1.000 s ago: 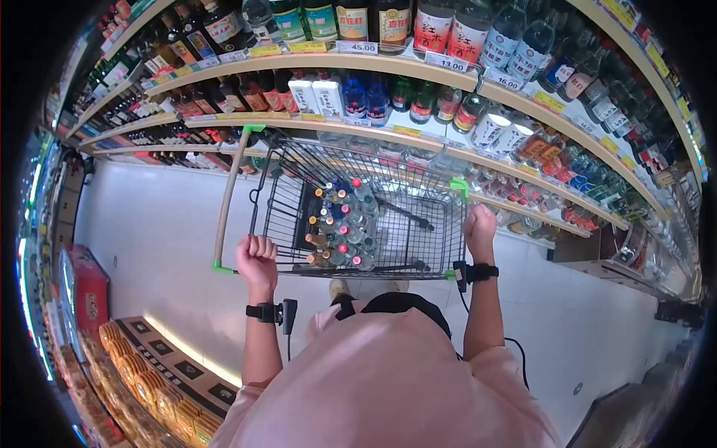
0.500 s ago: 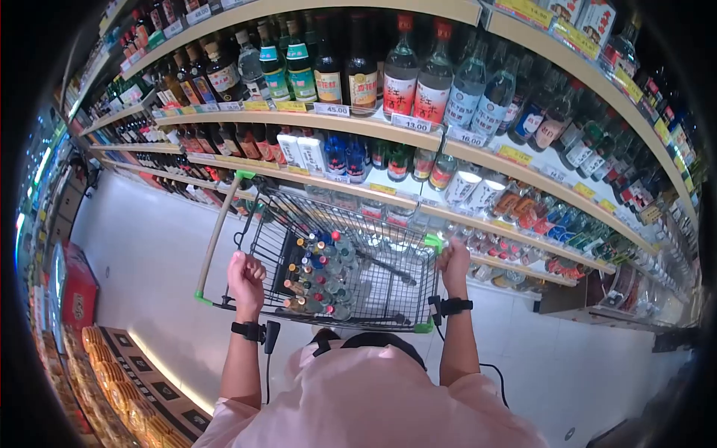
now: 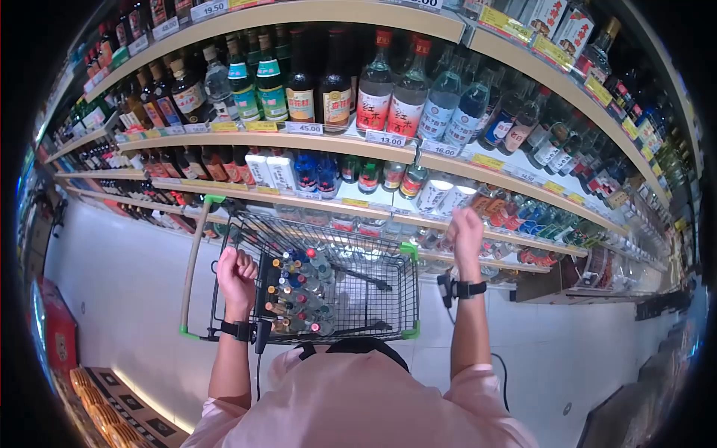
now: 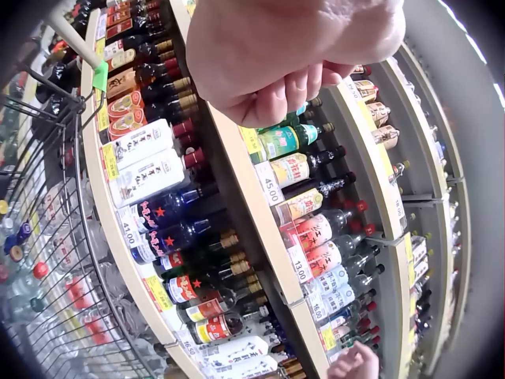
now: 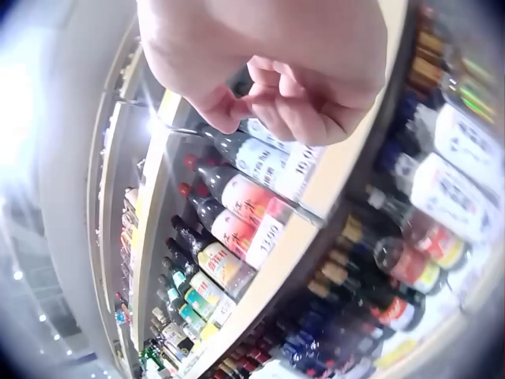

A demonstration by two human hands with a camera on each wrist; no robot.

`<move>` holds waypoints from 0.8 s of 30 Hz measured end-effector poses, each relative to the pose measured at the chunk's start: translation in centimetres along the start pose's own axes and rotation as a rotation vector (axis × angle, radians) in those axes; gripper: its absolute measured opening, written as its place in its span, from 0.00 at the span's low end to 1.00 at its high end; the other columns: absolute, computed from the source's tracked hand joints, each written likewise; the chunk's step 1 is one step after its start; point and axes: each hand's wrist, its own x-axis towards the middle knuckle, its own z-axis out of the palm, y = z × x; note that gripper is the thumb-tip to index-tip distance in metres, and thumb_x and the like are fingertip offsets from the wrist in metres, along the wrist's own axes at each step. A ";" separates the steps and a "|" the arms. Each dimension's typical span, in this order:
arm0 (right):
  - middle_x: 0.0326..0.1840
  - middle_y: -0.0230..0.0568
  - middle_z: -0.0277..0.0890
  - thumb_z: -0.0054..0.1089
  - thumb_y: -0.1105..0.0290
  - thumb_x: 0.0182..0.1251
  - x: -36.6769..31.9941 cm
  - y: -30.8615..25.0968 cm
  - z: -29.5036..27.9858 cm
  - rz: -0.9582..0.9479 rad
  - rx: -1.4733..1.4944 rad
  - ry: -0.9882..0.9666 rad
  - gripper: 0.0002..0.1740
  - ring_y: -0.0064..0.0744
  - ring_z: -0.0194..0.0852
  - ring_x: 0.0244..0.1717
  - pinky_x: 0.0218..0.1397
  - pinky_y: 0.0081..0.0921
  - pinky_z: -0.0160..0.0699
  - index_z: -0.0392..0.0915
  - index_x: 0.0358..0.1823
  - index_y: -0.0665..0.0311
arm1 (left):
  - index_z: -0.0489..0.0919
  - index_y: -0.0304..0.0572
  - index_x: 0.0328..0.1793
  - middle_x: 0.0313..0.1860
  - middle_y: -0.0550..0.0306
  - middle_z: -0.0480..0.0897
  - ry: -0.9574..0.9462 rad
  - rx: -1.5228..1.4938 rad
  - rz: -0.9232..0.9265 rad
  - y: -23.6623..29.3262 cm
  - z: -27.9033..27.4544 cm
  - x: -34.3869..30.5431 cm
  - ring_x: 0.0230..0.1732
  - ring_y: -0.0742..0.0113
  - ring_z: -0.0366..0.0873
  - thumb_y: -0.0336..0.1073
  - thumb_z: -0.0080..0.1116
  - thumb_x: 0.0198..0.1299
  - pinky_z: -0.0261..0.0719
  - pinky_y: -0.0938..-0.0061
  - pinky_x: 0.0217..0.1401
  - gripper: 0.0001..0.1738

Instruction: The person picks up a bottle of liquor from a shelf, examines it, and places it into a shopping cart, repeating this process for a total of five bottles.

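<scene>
Both hands are raised with curled fingers and hold nothing. My left hand (image 3: 237, 280) is above the handle side of a shopping cart, left of the bottles (image 3: 302, 291) in its basket; in the left wrist view the same hand (image 4: 296, 59) is at the top, its fingers folded. My right hand (image 3: 466, 239) is beyond the cart's right end, over the lower shelves. In the right wrist view that hand (image 5: 268, 71) has curled fingers, the thumb near the index finger, and covers part of some shelf bottles.
Curved shelves (image 3: 351, 138) packed with bottles and price tags run across the front. The wire cart (image 3: 414, 299) stands below them, its green corners near the shelving. A red case (image 3: 60, 328) and a counter of packaged goods (image 3: 104, 411) are at the lower left.
The view has tilted up and shifted, so more shelving shows and the cart appears lower and further left. My right hand has risen away from the cart's corner. Both hands remain empty.
</scene>
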 end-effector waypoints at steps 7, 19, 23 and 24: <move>0.49 0.42 0.76 0.65 0.68 0.67 10.7 -10.7 2.9 -0.471 -0.419 0.067 0.22 0.25 0.79 0.40 0.42 0.22 0.79 0.71 0.57 0.70 | 0.62 0.48 0.28 0.21 0.68 0.59 -0.071 0.017 -0.025 0.0 -1.3 1.6 0.20 0.79 0.53 0.42 0.48 0.75 0.49 0.79 0.22 0.19; 0.55 0.69 0.79 0.63 0.53 0.59 20.9 -17.6 8.0 -0.403 -1.166 0.285 0.31 0.62 0.77 0.60 0.64 0.43 0.74 0.79 0.56 0.73 | 0.62 0.47 0.28 0.20 0.68 0.58 -0.016 0.033 -0.042 0.3 -4.5 -0.7 0.19 0.79 0.51 0.39 0.47 0.75 0.50 0.79 0.22 0.18; 0.52 0.66 0.80 0.64 0.51 0.60 20.7 -17.6 7.6 -0.449 -1.214 0.343 0.29 0.62 0.78 0.58 0.61 0.46 0.75 0.81 0.50 0.71 | 0.62 0.48 0.28 0.20 0.68 0.58 0.015 0.022 -0.047 0.4 -5.4 -1.8 0.19 0.79 0.51 0.38 0.47 0.75 0.50 0.79 0.22 0.18; 0.50 0.65 0.81 0.64 0.49 0.62 20.6 -17.7 7.4 -0.469 -1.222 0.357 0.29 0.62 0.79 0.56 0.59 0.46 0.76 0.79 0.48 0.71 | 0.61 0.48 0.28 0.20 0.68 0.57 0.025 0.020 -0.053 0.4 -5.5 -1.9 0.19 0.79 0.52 0.37 0.46 0.75 0.51 0.79 0.22 0.18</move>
